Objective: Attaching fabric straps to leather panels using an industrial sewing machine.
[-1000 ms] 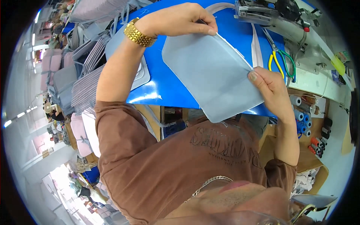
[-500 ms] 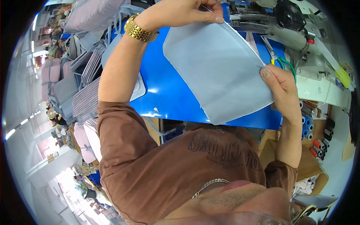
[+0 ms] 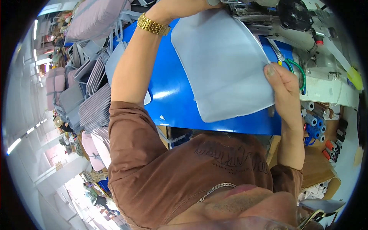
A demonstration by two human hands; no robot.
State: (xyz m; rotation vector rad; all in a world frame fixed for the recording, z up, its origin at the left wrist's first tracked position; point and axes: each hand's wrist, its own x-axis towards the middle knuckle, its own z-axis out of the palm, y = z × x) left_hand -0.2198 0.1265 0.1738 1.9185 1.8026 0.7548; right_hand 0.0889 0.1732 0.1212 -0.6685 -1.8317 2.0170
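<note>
A light grey panel (image 3: pixel 226 65) with rounded corners, like a stiff fabric piece, is stretched between my two hands over the blue tabletop. My right hand (image 3: pixel 283 82) pinches its right edge, thumb on top and fingers beneath. At the upper edge of the view my left hand (image 3: pixel 184 7), below a gold wristwatch (image 3: pixel 152 25), holds the panel's far end; most of its fingers are cut off, but the thumb shows. That far end lies close against the sewing machine (image 3: pixel 253 17). Green-handled scissors (image 3: pixel 293 67) rest just beyond my right hand.
Blue tabletop (image 3: pixel 168 99) spreads under the panel. Stacked grey and pink padded bags (image 3: pixel 96 101) crowd the left side. Thread spools (image 3: pixel 316 124) stand below the machine bed at right, near a cardboard box (image 3: pixel 318 172).
The panel's far end has moved up to the sewing machine, and its near corner has swung left. My left hand has gone farther out, partly beyond the view; my right keeps its pinch.
</note>
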